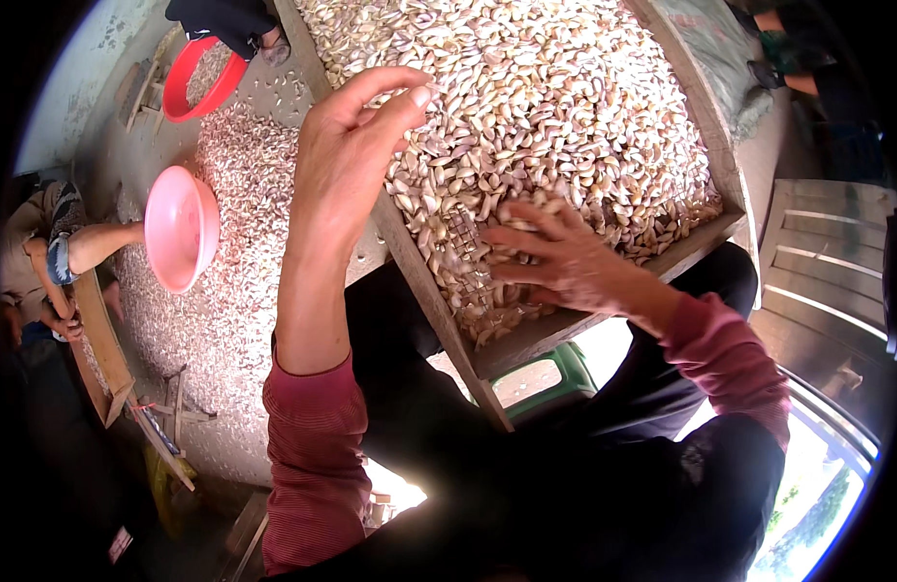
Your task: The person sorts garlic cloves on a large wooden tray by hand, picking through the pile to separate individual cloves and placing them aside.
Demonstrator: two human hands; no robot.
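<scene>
Garlic cloves (565,107) lie thick in a wooden-sided tray (410,257) that slopes toward my lap. Over the tray's left side, my left hand (347,155) hovers with thumb and index finger drawn together; whatever they pinch, if anything, is too small to make out. My right hand (565,257) is down among the cloves at the near end, its fingers spread and a little blurred by motion. Beside those fingers the cloves thin out, and a wire mesh bottom (461,233) shows through.
Left of the tray, more cloves (245,349) cover the floor around a pink basin (182,228). A red basin (201,92) stands behind. At far left another person's hands (68,325) rest at a wooden tray (104,359). A green stool (565,373) is under my tray; a slatted bench (827,257) stands right.
</scene>
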